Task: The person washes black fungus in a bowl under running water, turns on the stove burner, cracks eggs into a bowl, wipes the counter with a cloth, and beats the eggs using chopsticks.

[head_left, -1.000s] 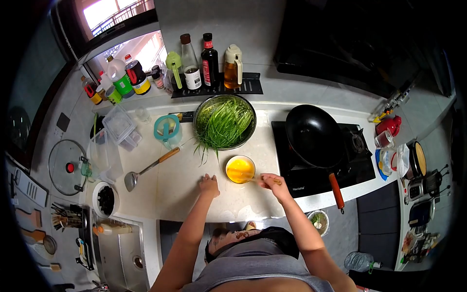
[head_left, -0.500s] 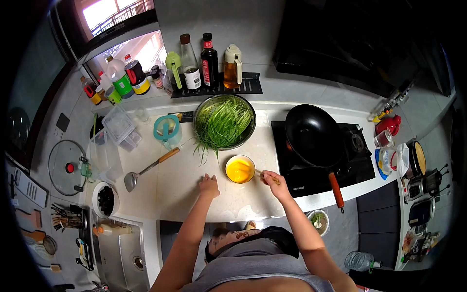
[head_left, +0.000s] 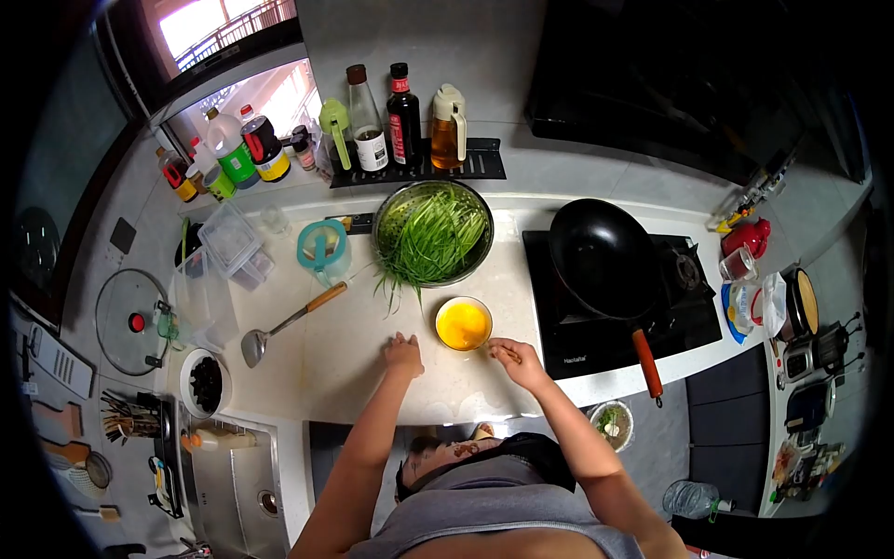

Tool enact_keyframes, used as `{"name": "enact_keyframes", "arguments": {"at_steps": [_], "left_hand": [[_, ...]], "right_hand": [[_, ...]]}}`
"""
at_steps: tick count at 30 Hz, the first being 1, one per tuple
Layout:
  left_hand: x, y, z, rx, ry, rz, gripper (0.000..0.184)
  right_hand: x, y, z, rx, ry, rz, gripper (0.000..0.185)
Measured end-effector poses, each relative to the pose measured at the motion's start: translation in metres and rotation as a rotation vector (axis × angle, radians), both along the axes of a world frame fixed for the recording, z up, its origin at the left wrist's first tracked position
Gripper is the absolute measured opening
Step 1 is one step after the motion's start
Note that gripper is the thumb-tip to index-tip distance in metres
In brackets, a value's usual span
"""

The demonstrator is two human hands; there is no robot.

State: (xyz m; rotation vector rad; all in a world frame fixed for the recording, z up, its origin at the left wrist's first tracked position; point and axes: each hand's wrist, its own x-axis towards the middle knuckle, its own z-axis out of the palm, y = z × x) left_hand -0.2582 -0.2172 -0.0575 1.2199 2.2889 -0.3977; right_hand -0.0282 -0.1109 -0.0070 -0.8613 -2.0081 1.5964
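A small round bowl [head_left: 463, 324] of yellow-orange liquid, which looks like beaten egg, stands on the counter. At its right rim my right hand [head_left: 515, 361] is closed round a thin brown utensil [head_left: 507, 353], perhaps chopsticks; its far end is hard to make out. My left hand [head_left: 403, 356] rests on the counter left of the bowl, fingers apart, holding nothing. Behind the bowl sits a metal colander [head_left: 486, 253] heaped with long green stalks [head_left: 430, 235]. A metal spatula [head_left: 291, 324] with a wooden handle lies farther left.
A black wok [head_left: 603, 256] with a red handle sits on the black cooktop [head_left: 605, 345] at the right. Bottles [head_left: 403, 126] line a wall shelf. Left are a teal-lidded jug [head_left: 322, 252], clear containers [head_left: 207, 307], a bowl of dark pieces [head_left: 191, 396] and the sink [head_left: 233, 484].
My right hand has moved slightly down, and the utensil has shifted away from the bowl's middle to its right edge. The left hand stays on the counter.
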Motion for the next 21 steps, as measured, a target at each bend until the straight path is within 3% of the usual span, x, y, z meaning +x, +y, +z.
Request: {"name": "enact_keyframes", "arguments": {"at_steps": [3, 6, 7, 10, 11, 14, 15, 18, 19, 21], "left_hand": [[0.000, 0.002, 0.000, -0.012, 0.006, -0.011, 0.078], [0.001, 0.001, -0.002, -0.011, 0.020, -0.015, 0.078], [0.001, 0.000, -0.001, -0.011, 0.025, -0.016, 0.077], [0.000, 0.001, 0.001, -0.008, 0.011, -0.015, 0.077], [0.000, 0.001, 0.000, -0.001, 0.005, -0.001, 0.076], [0.000, 0.001, -0.003, 0.010, -0.001, 0.019, 0.075], [0.000, 0.001, -0.003, 0.006, 0.005, 0.011, 0.076], [0.000, 0.001, -0.003, 0.003, 0.015, -0.002, 0.077], [0.000, 0.001, -0.003, 0.002, 0.019, -0.004, 0.077], [0.000, 0.001, -0.001, 0.001, 0.014, 0.001, 0.077]], "right_hand": [[0.002, 0.005, 0.012, -0.219, 0.149, -0.175, 0.024], [0.007, 0.006, -0.004, -0.137, 0.054, -0.022, 0.025], [0.007, 0.007, -0.001, -0.326, 0.074, -0.004, 0.024], [0.004, 0.008, 0.008, -0.348, 0.243, -0.262, 0.023], [0.009, 0.011, -0.013, -0.159, 0.108, -0.206, 0.022], [0.007, 0.009, 0.000, -0.385, 0.076, -0.050, 0.022], [0.006, 0.009, 0.015, -0.517, 0.184, -0.130, 0.022], [0.006, 0.013, -0.008, -0.096, 0.092, -0.187, 0.022], [0.005, 0.011, -0.012, -0.091, 0.103, -0.115, 0.022], [0.005, 0.013, 0.003, -0.390, 0.161, -0.135, 0.022]]}}
